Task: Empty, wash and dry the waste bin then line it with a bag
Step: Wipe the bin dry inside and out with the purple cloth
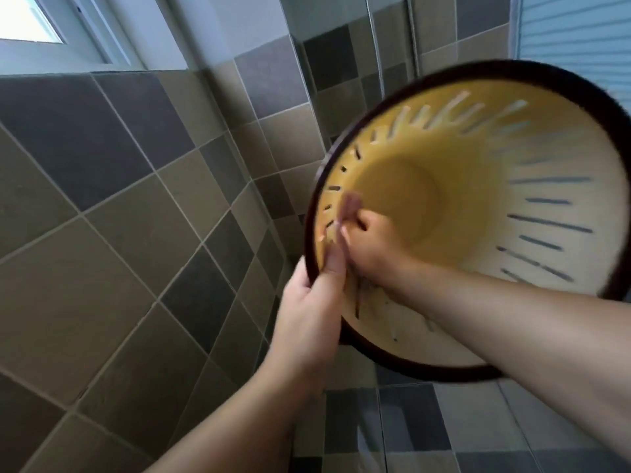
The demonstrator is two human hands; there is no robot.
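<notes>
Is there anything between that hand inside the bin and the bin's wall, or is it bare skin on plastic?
Yes. The right hand reaches into the waste bin and pinches something small and pinkish, too blurred to name, against the inner wall. The left hand grips the dark rim directly, with nothing between.

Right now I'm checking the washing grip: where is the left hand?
In the head view, the left hand sits low and left of centre, gripping the dark rim of the slotted yellow plastic waste bin, beside the right hand inside it.
</notes>
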